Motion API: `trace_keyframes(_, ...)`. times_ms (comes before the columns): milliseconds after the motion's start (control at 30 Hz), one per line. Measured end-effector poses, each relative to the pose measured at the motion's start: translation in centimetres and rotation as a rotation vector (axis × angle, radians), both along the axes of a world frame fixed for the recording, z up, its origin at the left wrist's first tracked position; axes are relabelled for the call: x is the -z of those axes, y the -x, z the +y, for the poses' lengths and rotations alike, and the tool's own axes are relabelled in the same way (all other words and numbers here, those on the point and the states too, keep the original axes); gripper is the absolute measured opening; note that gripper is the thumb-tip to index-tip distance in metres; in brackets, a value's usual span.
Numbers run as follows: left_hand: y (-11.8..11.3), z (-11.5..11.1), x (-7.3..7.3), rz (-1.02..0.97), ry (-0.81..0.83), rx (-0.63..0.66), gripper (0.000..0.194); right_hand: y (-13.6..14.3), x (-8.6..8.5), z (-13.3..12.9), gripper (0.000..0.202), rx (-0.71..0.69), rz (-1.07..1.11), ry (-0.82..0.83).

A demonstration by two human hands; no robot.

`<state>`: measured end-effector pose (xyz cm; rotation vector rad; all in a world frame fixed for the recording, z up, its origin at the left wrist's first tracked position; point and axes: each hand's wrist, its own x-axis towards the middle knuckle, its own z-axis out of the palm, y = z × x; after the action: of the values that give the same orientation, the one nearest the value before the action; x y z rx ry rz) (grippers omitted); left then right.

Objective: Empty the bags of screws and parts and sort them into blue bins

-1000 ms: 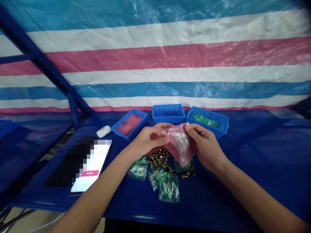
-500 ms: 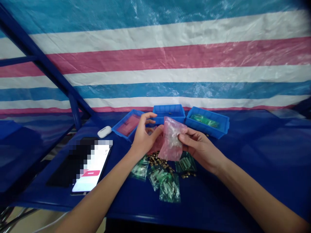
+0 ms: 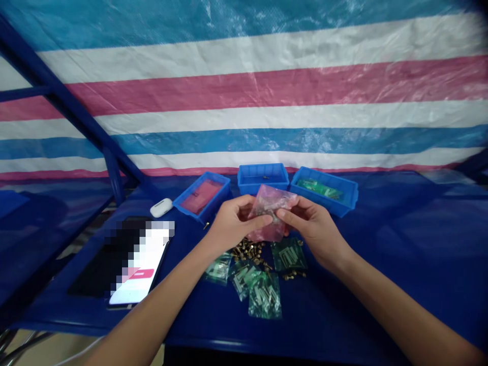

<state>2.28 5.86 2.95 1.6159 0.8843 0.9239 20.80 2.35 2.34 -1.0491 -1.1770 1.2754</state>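
A pink plastic bag (image 3: 269,230) with small pale pieces inside is held up between both hands. My left hand (image 3: 237,219) grips its left side, thumb laid across the front. On the right side, my right hand (image 3: 308,217) pinches the bag between thumb and fingers. Below the hands lies a heap of brass-coloured screw-like pieces (image 3: 249,251). Around that heap are several clear green bags with silvery strips, among them a front bag (image 3: 266,297) and a right bag (image 3: 288,255).
Behind the hands stand a blue bin of pink bags (image 3: 225,179), a middle blue bin (image 3: 263,170) with a small piece, and a blue bin of green bags (image 3: 348,199). At left lie a white earphone case (image 3: 161,208) and a lit phone (image 3: 143,274).
My left hand has moved right and closed on the pink bag, which my right hand alone held before. The bag is now tilted and slightly lower at its top edge.
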Motion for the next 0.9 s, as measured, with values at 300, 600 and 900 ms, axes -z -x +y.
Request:
trace_keyframes(300, -0.1, -0.3, -0.3, -0.238, 0.168, 0.046, 0.041, 0.4, -0.5, -0.3, 0.043, -0.109, -0.043, -0.082)
trace_keyframes(600, -0.1, 0.2, 0.6, -0.291, 0.219, 0.020, 0.056, -0.2, 0.2, 0.0, 0.022, -0.017, -0.099, -0.032)
trace_keyframes(900, -0.4, -0.1, 0.4, -0.250, 0.214, 0.001, 0.042, -0.2, 0.3, -0.1, 0.025, -0.137, -0.179, -0.042)
